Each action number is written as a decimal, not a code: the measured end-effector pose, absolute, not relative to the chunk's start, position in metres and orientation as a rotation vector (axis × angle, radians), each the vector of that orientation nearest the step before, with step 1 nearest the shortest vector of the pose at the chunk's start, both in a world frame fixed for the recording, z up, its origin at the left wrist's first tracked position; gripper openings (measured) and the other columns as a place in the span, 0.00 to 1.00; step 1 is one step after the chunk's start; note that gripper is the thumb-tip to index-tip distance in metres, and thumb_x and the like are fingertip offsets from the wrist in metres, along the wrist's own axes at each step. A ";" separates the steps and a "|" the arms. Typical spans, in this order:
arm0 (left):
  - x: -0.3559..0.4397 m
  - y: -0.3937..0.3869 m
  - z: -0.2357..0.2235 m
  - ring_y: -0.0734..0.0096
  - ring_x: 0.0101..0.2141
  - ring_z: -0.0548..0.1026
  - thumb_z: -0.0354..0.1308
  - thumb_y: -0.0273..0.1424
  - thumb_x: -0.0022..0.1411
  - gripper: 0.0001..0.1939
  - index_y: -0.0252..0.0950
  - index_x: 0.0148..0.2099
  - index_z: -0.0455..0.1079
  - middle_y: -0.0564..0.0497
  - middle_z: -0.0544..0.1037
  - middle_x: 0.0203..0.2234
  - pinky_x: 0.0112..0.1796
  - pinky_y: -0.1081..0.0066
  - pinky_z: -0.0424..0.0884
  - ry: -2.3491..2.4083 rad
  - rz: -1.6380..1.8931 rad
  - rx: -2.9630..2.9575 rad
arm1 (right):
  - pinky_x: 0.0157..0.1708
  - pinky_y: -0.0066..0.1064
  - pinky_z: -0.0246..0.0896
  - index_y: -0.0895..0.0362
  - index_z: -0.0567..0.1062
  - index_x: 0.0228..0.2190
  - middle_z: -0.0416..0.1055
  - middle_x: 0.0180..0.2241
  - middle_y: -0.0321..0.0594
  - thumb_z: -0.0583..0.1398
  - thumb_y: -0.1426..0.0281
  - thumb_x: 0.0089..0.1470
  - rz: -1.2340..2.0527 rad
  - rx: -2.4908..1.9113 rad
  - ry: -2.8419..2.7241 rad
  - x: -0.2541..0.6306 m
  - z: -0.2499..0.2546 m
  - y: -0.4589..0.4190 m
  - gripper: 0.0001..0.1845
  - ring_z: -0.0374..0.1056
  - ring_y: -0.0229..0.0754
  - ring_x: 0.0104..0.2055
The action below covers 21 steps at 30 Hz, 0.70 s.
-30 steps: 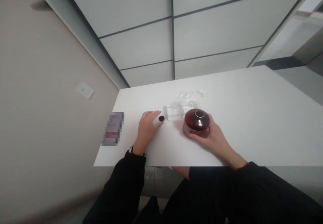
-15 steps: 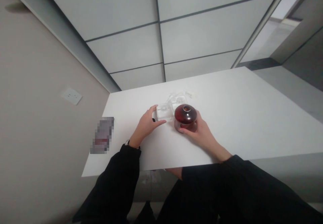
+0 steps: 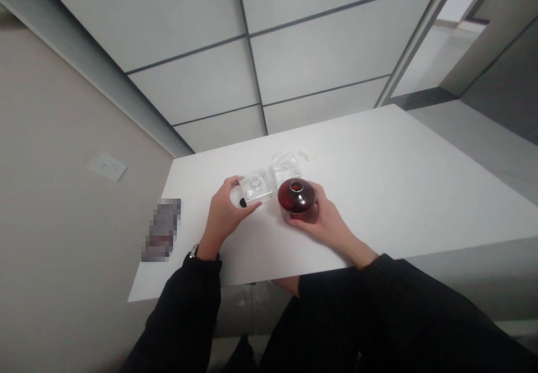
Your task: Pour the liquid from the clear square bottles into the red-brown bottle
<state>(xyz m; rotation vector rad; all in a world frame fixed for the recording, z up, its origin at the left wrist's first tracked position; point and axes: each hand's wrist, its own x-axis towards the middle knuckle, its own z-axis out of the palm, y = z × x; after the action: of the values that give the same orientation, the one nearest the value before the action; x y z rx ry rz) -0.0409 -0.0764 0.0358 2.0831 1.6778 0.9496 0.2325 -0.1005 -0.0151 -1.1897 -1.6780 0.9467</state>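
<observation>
My left hand [image 3: 222, 210] grips a clear square piece [image 3: 255, 187] by its sides, thumb in front and fingers behind. A round recess or ring shows in the piece's top; I cannot tell if it is glass or plastic. Just right of it is a dark red glass vase [image 3: 296, 196], squat and rounded, with a small round mouth on top. My right hand [image 3: 330, 219] wraps round the vase's right side and lower part. A small black spot [image 3: 242, 202] shows by the left palm. Another clear square piece [image 3: 288, 165] lies behind the vase.
Both hands work over a white table [image 3: 370, 193]. A small whitish scrap [image 3: 306, 155] lies near the back. A pixelated flat object [image 3: 162, 230] is at the left edge. Beyond stand pale panels [image 3: 323, 53]; a wall with a socket [image 3: 108, 167] is at left.
The view has shifted a little. The clear piece in my left hand has turned, with its round recess now showing, and is slightly farther from the vase. My right hand keeps its hold.
</observation>
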 end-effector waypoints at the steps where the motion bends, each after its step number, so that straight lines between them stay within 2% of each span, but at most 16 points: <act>1: -0.042 -0.079 0.040 0.51 0.56 0.80 0.77 0.41 0.54 0.35 0.36 0.60 0.69 0.40 0.80 0.56 0.59 0.52 0.75 1.684 0.961 2.109 | 0.61 0.59 0.69 0.51 0.62 0.63 0.71 0.62 0.55 0.73 0.50 0.49 0.950 -1.182 -1.685 0.233 -0.015 -0.101 0.47 0.73 0.62 0.62; 11: -0.036 -0.094 0.090 0.50 0.57 0.79 0.78 0.39 0.55 0.35 0.38 0.60 0.69 0.41 0.80 0.56 0.59 0.52 0.76 1.710 1.005 2.382 | 0.61 0.57 0.70 0.50 0.65 0.64 0.74 0.61 0.53 0.75 0.52 0.47 1.020 -1.087 -1.782 0.232 -0.011 -0.104 0.48 0.73 0.60 0.62; 15: -0.030 -0.096 0.097 0.49 0.58 0.78 0.77 0.36 0.55 0.35 0.37 0.61 0.68 0.40 0.80 0.57 0.59 0.52 0.75 1.675 0.998 2.466 | 0.58 0.57 0.72 0.50 0.66 0.65 0.76 0.60 0.51 0.74 0.52 0.48 1.059 -1.081 -1.818 0.230 -0.008 -0.104 0.47 0.75 0.60 0.60; 21: -0.026 -0.099 0.102 0.49 0.58 0.78 0.76 0.32 0.56 0.35 0.36 0.62 0.67 0.40 0.80 0.57 0.59 0.54 0.75 1.680 1.018 2.523 | 0.61 0.59 0.70 0.50 0.66 0.66 0.74 0.62 0.51 0.76 0.53 0.46 1.079 -1.073 -1.849 0.230 -0.008 -0.103 0.51 0.73 0.61 0.63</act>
<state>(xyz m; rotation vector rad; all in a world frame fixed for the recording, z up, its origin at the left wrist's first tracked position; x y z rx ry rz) -0.0259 -0.0989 0.1017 2.5230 1.6803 1.0176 0.2297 -0.1027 -0.0075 -1.0728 -1.8495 1.0792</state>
